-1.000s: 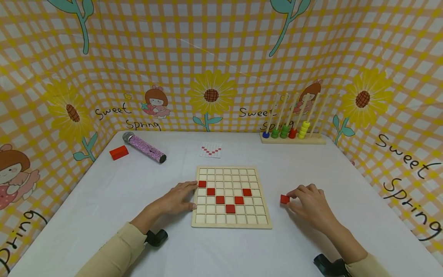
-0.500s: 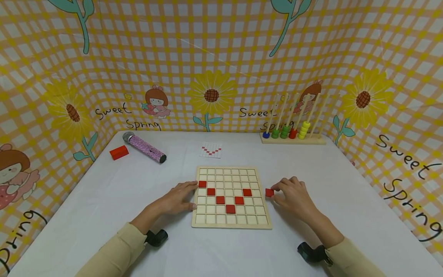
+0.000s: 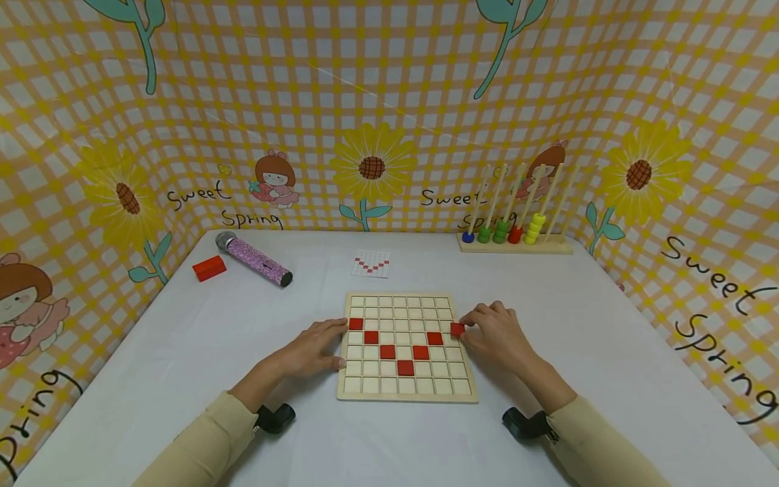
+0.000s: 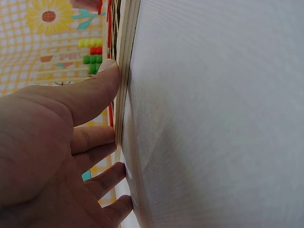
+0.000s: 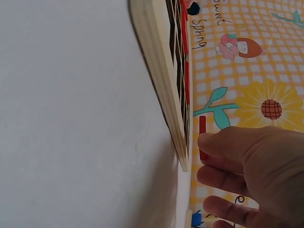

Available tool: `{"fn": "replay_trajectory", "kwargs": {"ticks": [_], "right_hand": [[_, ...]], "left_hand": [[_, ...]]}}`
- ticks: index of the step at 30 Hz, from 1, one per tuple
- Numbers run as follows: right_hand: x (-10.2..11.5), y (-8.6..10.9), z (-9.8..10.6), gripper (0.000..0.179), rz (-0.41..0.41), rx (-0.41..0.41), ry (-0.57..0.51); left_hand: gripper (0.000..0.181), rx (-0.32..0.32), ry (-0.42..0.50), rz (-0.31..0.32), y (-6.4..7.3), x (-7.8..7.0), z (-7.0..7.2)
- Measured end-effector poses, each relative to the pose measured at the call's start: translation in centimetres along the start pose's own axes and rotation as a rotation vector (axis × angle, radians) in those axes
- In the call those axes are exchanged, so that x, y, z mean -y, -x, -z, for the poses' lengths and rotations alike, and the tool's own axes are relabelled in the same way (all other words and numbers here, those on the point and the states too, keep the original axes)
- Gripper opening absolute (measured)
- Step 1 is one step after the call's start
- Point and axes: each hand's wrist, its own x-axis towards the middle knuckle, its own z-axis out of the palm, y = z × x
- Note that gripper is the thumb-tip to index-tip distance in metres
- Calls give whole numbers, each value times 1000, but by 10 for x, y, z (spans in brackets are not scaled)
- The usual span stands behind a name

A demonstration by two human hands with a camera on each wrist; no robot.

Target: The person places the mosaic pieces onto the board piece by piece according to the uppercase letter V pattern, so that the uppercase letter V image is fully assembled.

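A square wooden grid board (image 3: 408,398) lies on the table, with several red square tiles set in its cells in a V shape; one such tile is the red tile (image 3: 405,368) at the lowest point. Thumb and fingers of my left hand (image 3: 312,349) touch the board's left edge, relaxed and spread, as the left wrist view also shows. My right hand (image 3: 502,340) pinches another red square tile (image 3: 457,329) by its edge at the board's right side. In the right wrist view this held tile (image 5: 203,125) is raised above the board (image 5: 164,90).
Beyond the board lies a small card (image 3: 370,264) printed with a red V pattern on a grid. A glittery pink microphone (image 3: 255,260) and a red block (image 3: 209,268) lie at the back left. A bead abacus (image 3: 517,247) stands at the back right.
My right hand has moved left with the red tile, from the table right of the board to over the board's right edge. My left hand has stayed in place.
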Motion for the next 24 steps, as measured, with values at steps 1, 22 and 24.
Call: {"fn": "replay_trajectory", "kwargs": {"ticks": [1, 22, 24], "right_hand": [[0, -1, -1, 19, 3, 1, 1], [1, -20, -12, 22, -12, 51, 19], [1, -20, -12, 21, -13, 55, 19]], "left_hand": [[68, 0, 0, 0, 0, 0, 0], [68, -9, -1, -26, 0, 3, 0], [68, -10, -1, -26, 0, 3, -1]]}}
